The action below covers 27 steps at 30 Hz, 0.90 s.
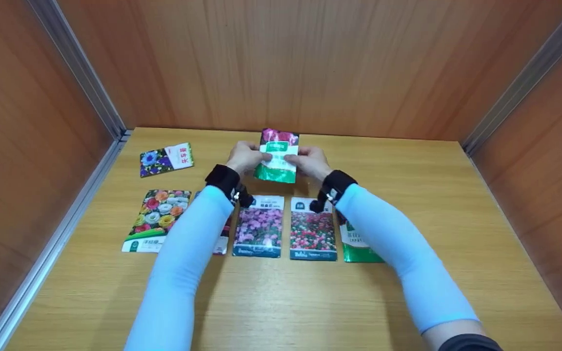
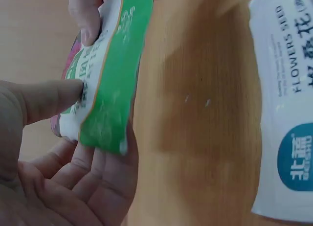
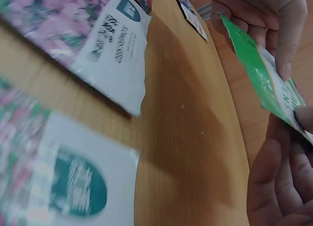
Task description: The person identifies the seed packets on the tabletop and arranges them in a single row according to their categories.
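Both hands hold one flower seed packet (image 1: 276, 174) in the air over the back of the table, its green-and-white front with dark pink flowers facing up. My left hand (image 1: 245, 157) pinches its left side, thumb on the front and fingers behind. From the right side my right hand (image 1: 314, 163) grips it the same way. In the left wrist view the packet (image 2: 115, 99) tilts, and its green end points toward the lying packets. The right wrist view shows that green end (image 3: 249, 64) raised clear of the wood.
A row of seed packets lies nearer me: one with multicoloured flowers (image 1: 161, 214), a purple-pink one (image 1: 259, 229), a red-and-pink one (image 1: 312, 231) and a green one (image 1: 361, 251) partly under my right arm. A blue-flower packet (image 1: 166, 160) lies back left. Wooden walls (image 1: 310, 63) enclose the table.
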Tool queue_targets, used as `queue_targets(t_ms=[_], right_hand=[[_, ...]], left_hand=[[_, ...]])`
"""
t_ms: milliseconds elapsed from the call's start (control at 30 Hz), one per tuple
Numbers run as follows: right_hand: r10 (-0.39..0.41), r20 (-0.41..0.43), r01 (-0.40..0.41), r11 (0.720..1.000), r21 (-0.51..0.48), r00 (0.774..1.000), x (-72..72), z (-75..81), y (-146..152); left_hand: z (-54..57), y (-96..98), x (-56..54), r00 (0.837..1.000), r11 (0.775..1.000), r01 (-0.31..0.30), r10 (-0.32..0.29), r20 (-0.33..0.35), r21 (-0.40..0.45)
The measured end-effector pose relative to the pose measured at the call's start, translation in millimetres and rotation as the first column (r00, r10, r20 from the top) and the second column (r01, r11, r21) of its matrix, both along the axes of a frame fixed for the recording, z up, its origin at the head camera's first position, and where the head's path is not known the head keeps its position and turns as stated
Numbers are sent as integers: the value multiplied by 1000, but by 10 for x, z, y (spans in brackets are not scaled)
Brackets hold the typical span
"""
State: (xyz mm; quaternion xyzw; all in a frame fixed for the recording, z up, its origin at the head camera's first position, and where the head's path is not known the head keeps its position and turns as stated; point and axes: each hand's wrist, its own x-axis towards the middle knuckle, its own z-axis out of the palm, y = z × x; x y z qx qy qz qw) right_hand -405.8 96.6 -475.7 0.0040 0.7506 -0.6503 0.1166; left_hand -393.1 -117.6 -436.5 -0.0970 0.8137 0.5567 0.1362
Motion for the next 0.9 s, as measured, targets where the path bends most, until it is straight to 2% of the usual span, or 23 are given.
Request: queue_targets(t_ms=[133, 233, 333, 567, 733, 833, 900], right_hand=[[66, -33, -65, 998, 7, 997, 133, 69, 298], [92, -40, -92, 996, 1, 995, 230, 154, 524], [86, -43, -85, 996, 7, 995, 320, 236, 764], [58, -28, -55, 995, 84, 998, 588, 369, 1349], [35, 26, -39, 983, 177, 999, 751, 400, 1708], [33, 68, -50, 966, 254, 997, 826, 406, 1907], [45, 91, -72, 944, 321, 995, 882, 417, 2046]], left_hand=[[89, 128, 116, 993, 995, 102, -101, -54, 17], [134, 289, 182, 985, 988, 150, -145, -96, 46], [149, 507, 238, 976, 980, 181, -170, -134, 80], [38, 1040, 403, 963, 954, 239, -209, -170, 182], [-65, 1350, 576, 950, 945, 278, -245, -192, 171], [-96, 1539, 668, 940, 945, 305, -279, -196, 116], [-109, 1672, 720, 932, 941, 331, -315, -181, 65]])
